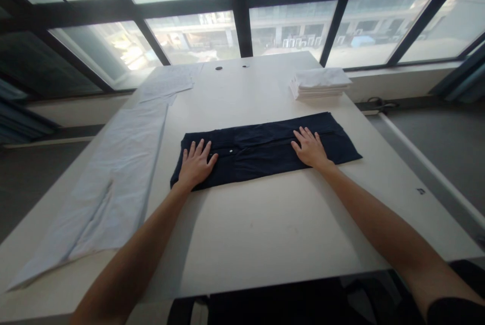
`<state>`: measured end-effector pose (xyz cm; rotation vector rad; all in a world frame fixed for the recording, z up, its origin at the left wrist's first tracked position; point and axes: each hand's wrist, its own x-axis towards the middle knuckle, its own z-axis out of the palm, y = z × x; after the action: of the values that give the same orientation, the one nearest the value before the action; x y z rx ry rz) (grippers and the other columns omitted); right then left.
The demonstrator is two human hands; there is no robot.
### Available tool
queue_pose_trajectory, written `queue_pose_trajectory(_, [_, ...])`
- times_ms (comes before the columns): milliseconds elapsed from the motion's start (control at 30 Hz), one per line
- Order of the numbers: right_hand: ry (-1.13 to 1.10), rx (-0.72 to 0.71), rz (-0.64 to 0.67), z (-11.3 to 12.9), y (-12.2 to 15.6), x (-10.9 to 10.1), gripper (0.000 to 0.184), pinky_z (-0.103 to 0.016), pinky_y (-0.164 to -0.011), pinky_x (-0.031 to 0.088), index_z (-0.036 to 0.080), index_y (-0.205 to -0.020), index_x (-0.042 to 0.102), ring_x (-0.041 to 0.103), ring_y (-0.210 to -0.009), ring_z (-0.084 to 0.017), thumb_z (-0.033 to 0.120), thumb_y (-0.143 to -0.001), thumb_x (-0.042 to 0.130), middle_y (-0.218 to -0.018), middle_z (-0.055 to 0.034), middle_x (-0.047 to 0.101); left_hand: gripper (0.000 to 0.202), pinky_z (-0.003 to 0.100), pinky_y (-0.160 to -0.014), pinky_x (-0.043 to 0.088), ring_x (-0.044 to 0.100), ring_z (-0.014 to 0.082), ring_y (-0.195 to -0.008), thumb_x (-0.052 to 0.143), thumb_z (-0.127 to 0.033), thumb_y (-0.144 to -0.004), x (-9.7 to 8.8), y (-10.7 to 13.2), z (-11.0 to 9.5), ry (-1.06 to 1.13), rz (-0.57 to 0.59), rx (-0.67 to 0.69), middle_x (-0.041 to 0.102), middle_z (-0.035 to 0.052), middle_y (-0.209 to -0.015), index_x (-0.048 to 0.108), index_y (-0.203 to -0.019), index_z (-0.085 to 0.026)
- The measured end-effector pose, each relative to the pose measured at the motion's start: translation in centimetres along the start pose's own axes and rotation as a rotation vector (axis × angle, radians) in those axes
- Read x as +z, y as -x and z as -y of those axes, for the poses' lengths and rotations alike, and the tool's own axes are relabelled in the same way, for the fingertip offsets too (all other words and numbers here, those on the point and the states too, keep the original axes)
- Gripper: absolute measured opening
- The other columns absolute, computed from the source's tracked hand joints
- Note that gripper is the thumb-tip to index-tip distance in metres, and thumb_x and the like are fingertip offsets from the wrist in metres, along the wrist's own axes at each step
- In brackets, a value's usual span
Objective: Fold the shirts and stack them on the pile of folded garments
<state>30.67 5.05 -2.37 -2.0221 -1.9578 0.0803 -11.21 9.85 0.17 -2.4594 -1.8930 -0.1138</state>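
Observation:
A dark navy garment [257, 145], folded into a long flat strip, lies across the middle of the white table. A small light button [231, 151] shows on its upper face, left of centre. Flat on the strip's left end rests my left hand [197, 166], fingers spread and palm down. My right hand [309, 148] presses on the cloth right of its middle, fingers also stretched out. Neither hand grips anything; the right end of the strip extends past my right hand.
White cloth [113, 178] lies along the table's left side, with papers [166, 85] beyond it. A stack of folded white cloths [320, 84] sits at the back right. The white table [265, 234] reaches back to large dark-framed windows [242, 6].

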Motion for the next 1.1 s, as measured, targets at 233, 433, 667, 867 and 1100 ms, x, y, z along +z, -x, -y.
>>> queue_pose_trajectory(233, [-0.022, -0.09, 0.031, -0.8, -0.2, -0.3, 0.058, -0.059, -0.126, 0.022, 0.017, -0.155, 0.049, 0.03, -0.156, -0.031, 0.043, -0.104, 0.041, -0.166, -0.0144, 0.039, 0.078, 0.067, -0.123, 0.023, 0.017, 0.0432, -0.158, 0.021, -0.063, -0.103, 0.3, 3.9, -0.7, -0.014, 0.028, -0.06, 0.024, 0.016, -0.172, 0.031, -0.165, -0.017])
queue_pose_trajectory(433, [-0.036, -0.111, 0.037, -1.0, -0.3, -0.4, 0.057, -0.058, -0.127, 0.021, 0.017, -0.155, 0.05, 0.03, -0.156, -0.03, 0.042, -0.104, 0.042, -0.166, -0.0135, 0.039, 0.073, 0.068, -0.124, 0.018, 0.015, 0.0394, -0.16, 0.027, -0.06, -0.104, -1.3, 2.2, 0.6, -0.012, 0.062, 0.1, 0.027, 0.0137, -0.171, 0.036, -0.163, -0.018])
queue_pose_trajectory(667, [-0.046, -0.107, 0.031, -1.0, -0.2, -0.4, 0.057, -0.059, -0.126, 0.022, 0.017, -0.155, 0.05, 0.03, -0.156, -0.03, 0.041, -0.104, 0.043, -0.166, -0.0138, 0.04, 0.063, 0.054, -0.13, 0.011, 0.015, 0.0257, -0.161, 0.034, -0.052, -0.105, -1.9, -1.5, 1.0, 0.017, 0.129, 0.473, 0.027, 0.0018, -0.172, 0.032, -0.164, -0.029])
queue_pose_trajectory(867, [-0.062, -0.115, 0.024, -0.9, -0.3, -0.3, 0.056, -0.058, -0.126, 0.022, 0.017, -0.154, 0.05, 0.03, -0.156, -0.03, 0.041, -0.104, 0.044, -0.165, -0.0139, 0.04, 0.066, 0.052, -0.131, 0.01, 0.015, 0.0254, -0.161, 0.034, -0.055, -0.105, -1.2, -0.9, 1.5, -0.004, 0.134, 0.449, 0.022, 0.0004, -0.173, 0.025, -0.166, -0.031])
queue_pose_trajectory(1100, [-0.146, -0.098, -0.176, 0.0, -0.2, -0.7, 0.048, -0.051, -0.126, 0.027, 0.013, -0.14, 0.064, 0.04, -0.151, -0.028, 0.03, -0.1, 0.043, -0.154, -0.0148, 0.056, 0.067, 0.052, -0.13, 0.013, 0.014, 0.0253, -0.161, 0.029, -0.058, -0.105, -0.9, 2.2, 2.3, -0.021, 0.102, 0.377, 0.02, -0.0006, -0.174, 0.024, -0.166, -0.032])
